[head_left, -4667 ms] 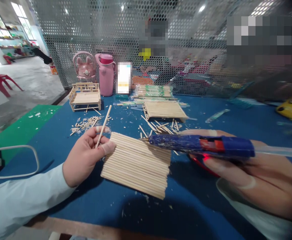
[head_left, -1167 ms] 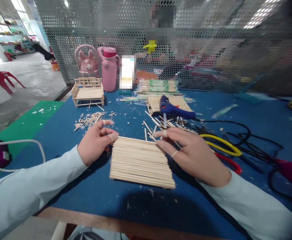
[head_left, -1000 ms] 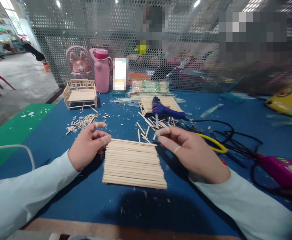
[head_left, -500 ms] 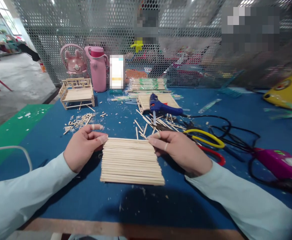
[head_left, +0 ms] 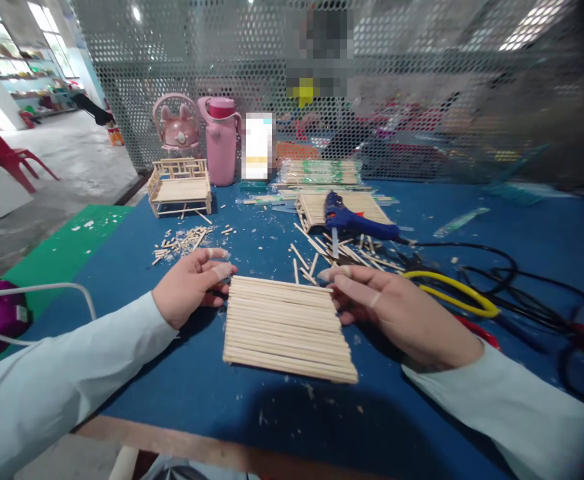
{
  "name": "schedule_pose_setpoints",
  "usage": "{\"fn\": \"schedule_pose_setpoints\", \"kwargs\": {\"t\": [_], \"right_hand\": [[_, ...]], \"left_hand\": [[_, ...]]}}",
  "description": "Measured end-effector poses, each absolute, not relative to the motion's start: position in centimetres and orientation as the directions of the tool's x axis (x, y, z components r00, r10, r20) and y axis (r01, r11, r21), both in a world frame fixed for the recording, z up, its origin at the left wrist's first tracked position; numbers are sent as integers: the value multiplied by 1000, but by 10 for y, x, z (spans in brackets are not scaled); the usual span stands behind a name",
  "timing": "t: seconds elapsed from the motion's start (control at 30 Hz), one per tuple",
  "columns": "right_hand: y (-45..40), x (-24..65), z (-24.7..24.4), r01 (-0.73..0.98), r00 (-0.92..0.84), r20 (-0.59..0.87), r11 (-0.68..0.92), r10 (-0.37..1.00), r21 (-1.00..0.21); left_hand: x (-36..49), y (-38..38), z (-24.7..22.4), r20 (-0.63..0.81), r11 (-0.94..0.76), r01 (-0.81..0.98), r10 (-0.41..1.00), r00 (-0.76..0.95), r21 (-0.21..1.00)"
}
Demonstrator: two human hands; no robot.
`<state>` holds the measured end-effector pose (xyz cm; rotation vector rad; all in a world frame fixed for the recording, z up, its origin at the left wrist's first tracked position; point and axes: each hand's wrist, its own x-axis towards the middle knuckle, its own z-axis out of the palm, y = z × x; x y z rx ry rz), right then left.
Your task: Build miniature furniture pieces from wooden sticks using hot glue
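A panel of pale wooden sticks (head_left: pixel 287 330) lies on a blue counter (head_left: pixel 202 393), bare blue running between it and the brown front edge (head_left: pixel 172 443). Fingers of the left hand (head_left: pixel 185 290) and right hand (head_left: pixel 405 313) sit narrowly parted at its far corners; whether they pinch it is hard to tell. Behind stand a green-banded packet (head_left: pixel 319 172) and a pixelated screen (head_left: pixel 257 143). The panel's rows run tight, its right side ragged.
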<state>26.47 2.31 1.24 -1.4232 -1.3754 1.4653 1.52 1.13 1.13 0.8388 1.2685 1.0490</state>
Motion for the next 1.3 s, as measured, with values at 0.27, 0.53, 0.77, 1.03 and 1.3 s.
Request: {"fn": "schedule_pose_setpoints", "kwargs": {"t": [0.27, 0.53, 0.77, 1.03, 1.3], "right_hand": [[24, 261, 9, 56, -200, -426, -423, 883, -904], [22, 261, 4, 32, -185, -390, -391, 902, -920], [18, 256, 6, 26, -191, -382, -385, 904, -923], [22, 262, 5, -52, -266, -376, -403, 888, -914], [25, 265, 7, -49, -264, -444, -471, 856, -881]], "left_hand": [[18, 5, 6, -273, 263, -109, 957, -95, 959], [20, 4, 3, -224, 220, -48, 965, -138, 974], [23, 1, 2, -180, 177, -34, 974, -135, 984], [23, 2, 4, -77, 77, 3, 995, -63, 997], [23, 4, -6, 22, -13, 143, 998, -65, 990]]}}
